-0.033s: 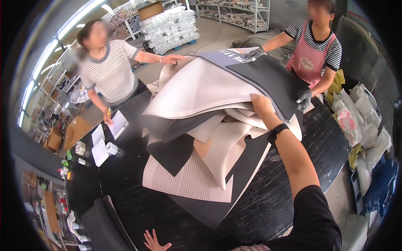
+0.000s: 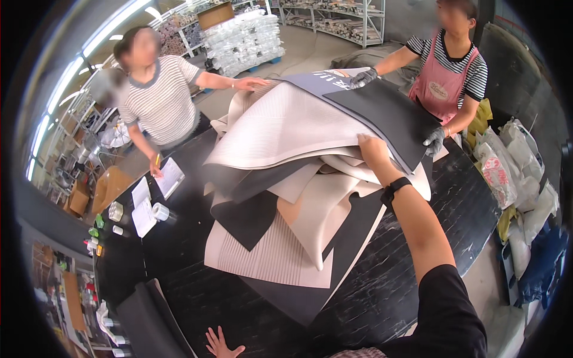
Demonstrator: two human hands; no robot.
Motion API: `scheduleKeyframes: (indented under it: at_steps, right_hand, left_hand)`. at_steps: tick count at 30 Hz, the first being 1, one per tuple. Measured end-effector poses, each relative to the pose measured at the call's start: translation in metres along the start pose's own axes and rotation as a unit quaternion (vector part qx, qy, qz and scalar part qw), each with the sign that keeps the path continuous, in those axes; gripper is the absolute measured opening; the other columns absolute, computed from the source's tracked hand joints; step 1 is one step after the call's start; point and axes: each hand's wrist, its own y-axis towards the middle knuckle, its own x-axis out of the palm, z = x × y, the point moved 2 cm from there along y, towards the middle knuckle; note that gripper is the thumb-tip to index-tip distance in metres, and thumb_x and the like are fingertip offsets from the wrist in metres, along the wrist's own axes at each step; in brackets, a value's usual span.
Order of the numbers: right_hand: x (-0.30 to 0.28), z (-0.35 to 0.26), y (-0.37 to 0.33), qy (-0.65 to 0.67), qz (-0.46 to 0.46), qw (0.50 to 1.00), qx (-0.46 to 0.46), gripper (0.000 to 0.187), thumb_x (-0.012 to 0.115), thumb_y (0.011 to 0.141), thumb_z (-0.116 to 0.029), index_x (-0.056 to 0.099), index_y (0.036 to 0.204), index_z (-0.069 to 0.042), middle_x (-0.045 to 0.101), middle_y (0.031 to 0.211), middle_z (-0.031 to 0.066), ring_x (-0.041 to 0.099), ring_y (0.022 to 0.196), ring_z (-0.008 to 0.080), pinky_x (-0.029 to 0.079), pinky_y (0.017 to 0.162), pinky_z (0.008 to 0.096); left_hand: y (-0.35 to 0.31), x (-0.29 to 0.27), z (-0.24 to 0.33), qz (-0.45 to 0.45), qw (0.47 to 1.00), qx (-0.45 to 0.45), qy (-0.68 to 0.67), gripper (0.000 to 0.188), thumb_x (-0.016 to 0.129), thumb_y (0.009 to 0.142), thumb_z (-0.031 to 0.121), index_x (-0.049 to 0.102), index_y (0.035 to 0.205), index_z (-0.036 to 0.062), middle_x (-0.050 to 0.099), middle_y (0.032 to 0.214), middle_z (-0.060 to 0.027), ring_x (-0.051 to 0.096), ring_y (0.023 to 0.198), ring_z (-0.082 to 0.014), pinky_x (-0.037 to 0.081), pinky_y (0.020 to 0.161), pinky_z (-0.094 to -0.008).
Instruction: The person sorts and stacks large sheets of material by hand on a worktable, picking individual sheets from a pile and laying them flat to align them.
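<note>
Across the black table lies a heap of floor mats, pale ribbed faces and dark backs folded over one another. My right hand is closed on the edge of the uppermost pale ribbed mat, at the heap's right side. My left hand rests flat on the table by its near edge, fingers spread, holding nothing. A dark grey mat with a printed patch lies over the heap's far right. Two gloved hands of a co-worker touch it, one glove on top and the other glove at its corner.
At the left, a second co-worker touches the heap and holds a pencil over an open notebook. A tape roll sits nearby. A rolled dark mat lies at the near left. Plastic sacks stand beyond the table's right edge.
The co-worker at the left has shifted slightly, with the head turned a little. My hands and the mats look nearly the same.
</note>
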Motion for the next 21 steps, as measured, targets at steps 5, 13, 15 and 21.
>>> scheduleKeyframes:
  at_steps: [5, 13, 15, 21]
  right_hand:
    - [-0.003, -0.006, 0.002, -0.012, 0.000, 1.000, -0.008, 0.022, 0.047, 0.082, -0.009, 0.058, 0.101, -0.005, 0.063, 0.091, 0.0098, 0.063, 0.076, 0.0248, 0.050, 0.065, 0.0352]
    - [-0.014, -0.004, -0.012, -0.014, -0.066, 0.997, 0.031, 0.027, 0.047, 0.083, -0.010, 0.053, 0.109, -0.004, 0.061, 0.100, 0.0098, 0.061, 0.087, 0.0231, 0.050, 0.072, 0.0330]
    - [-0.024, -0.016, -0.019, -0.002, -0.068, 0.997, 0.033, 0.031, 0.048, 0.082, -0.010, 0.050, 0.113, -0.004, 0.059, 0.107, 0.0108, 0.060, 0.092, 0.0230, 0.050, 0.074, 0.0327]
    - [-0.007, -0.025, -0.078, 0.095, -0.042, 0.994, -0.027, 0.049, 0.050, 0.076, -0.005, 0.040, 0.123, -0.001, 0.049, 0.119, 0.0165, 0.054, 0.104, 0.0276, 0.049, 0.078, 0.0339]
  left_hand:
    - [-0.006, -0.003, 0.006, 0.031, 0.999, -0.018, -0.034, 0.112, 0.068, 0.055, 0.064, 0.011, 0.143, 0.0212, -0.010, 0.148, -0.0076, -0.010, 0.136, -0.0288, 0.001, 0.102, -0.0597]
    - [-0.009, 0.003, 0.015, 0.106, 0.994, 0.010, -0.018, 0.095, 0.061, 0.064, 0.064, 0.023, 0.140, 0.0205, 0.002, 0.149, -0.0093, 0.000, 0.137, -0.0294, 0.003, 0.103, -0.0588]
    - [-0.010, 0.013, 0.011, 0.160, 0.987, 0.011, 0.006, 0.087, 0.058, 0.069, 0.060, 0.026, 0.139, 0.0208, 0.006, 0.148, -0.0092, 0.004, 0.136, -0.0293, 0.005, 0.103, -0.0580]
    - [-0.014, 0.012, 0.027, 0.249, 0.967, -0.012, 0.056, 0.062, 0.050, 0.081, 0.046, 0.034, 0.136, 0.0214, 0.018, 0.147, -0.0062, 0.016, 0.135, -0.0271, 0.011, 0.104, -0.0548]
